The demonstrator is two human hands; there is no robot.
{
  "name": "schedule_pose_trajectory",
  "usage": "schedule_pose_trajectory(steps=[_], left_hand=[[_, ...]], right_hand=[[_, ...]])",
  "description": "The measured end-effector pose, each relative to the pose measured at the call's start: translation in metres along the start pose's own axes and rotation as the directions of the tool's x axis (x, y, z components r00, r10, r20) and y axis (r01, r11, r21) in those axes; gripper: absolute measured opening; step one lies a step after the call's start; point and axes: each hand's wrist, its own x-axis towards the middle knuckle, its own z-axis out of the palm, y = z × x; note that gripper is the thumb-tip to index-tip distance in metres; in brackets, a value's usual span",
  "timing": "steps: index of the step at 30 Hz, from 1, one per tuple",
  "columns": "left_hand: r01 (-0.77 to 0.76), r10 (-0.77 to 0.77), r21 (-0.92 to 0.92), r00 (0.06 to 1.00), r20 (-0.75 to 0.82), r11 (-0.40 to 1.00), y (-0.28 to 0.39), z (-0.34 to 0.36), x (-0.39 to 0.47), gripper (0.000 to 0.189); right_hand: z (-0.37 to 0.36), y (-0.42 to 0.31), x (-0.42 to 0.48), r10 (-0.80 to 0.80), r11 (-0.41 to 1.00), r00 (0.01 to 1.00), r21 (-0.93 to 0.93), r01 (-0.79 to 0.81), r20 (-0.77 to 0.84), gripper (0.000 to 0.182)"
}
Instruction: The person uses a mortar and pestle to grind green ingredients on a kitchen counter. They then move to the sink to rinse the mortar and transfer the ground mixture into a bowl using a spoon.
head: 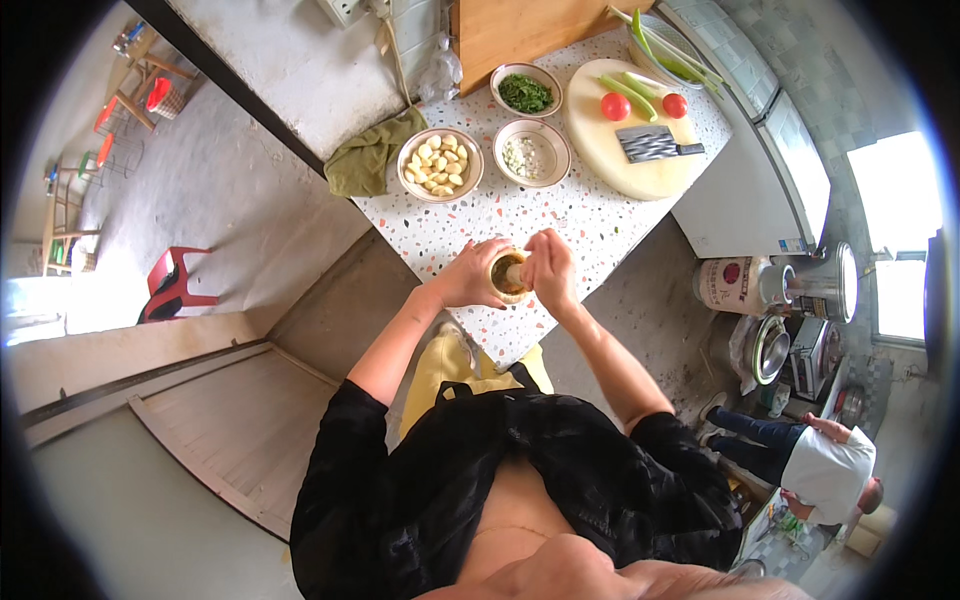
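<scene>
My left hand (474, 274) is wrapped around the left side of a small pale mortar (496, 293) at the table's near corner. In my right hand (550, 271) I grip a light-coloured pestle (514, 274), whose lower end is down inside the mortar. Greenish-brown mashed bits show around it. Beyond my hands stands a bowl of peeled garlic cloves (435, 166). To its right, a bowl (555, 155) holds finely chopped white pieces, and behind that is a bowl of chopped green herbs (526, 93).
On a round cutting board (589, 161) lie a cleaver (649, 144), two tomatoes (615, 106) and green stalks. A basket (664, 64) of long greens stands behind. A green cloth (367, 159) hangs at the left edge. A refrigerator (742, 187) adjoins the right side; another person (825, 465) stands far right.
</scene>
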Motion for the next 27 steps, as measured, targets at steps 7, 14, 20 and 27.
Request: schedule_pose_trajectory(steps=[7, 14, 20, 27], left_hand=[[0.117, -0.205, -0.282, 0.930, -0.304, 0.952, 0.015, 0.043, 0.000, 0.130], [0.024, -0.068, -0.096, 0.865, -0.497, 0.995, 0.026, 0.055, 0.000, 0.119], [-0.079, -0.026, -0.156, 0.817, -0.576, 0.985, 0.022, 0.053, -0.005, 0.098], [0.025, -0.030, -0.021, 0.960, -0.279, 0.999, 0.006, 0.026, 0.001, 0.105]], right_hand=[[0.014, 0.033, 0.007, -0.125, 0.992, 0.992, -0.005, 0.125, 0.026, 0.029], [0.013, 0.042, 0.001, 0.039, 0.970, 0.999, 0.239, -0.039, 0.003, 0.033], [0.011, -0.047, 0.036, 0.062, 0.995, 0.983, 0.064, -0.074, 0.172, 0.032], [0.012, 0.022, 0.032, 0.080, 0.990, 0.992, -0.127, -0.067, 0.099, 0.028]])
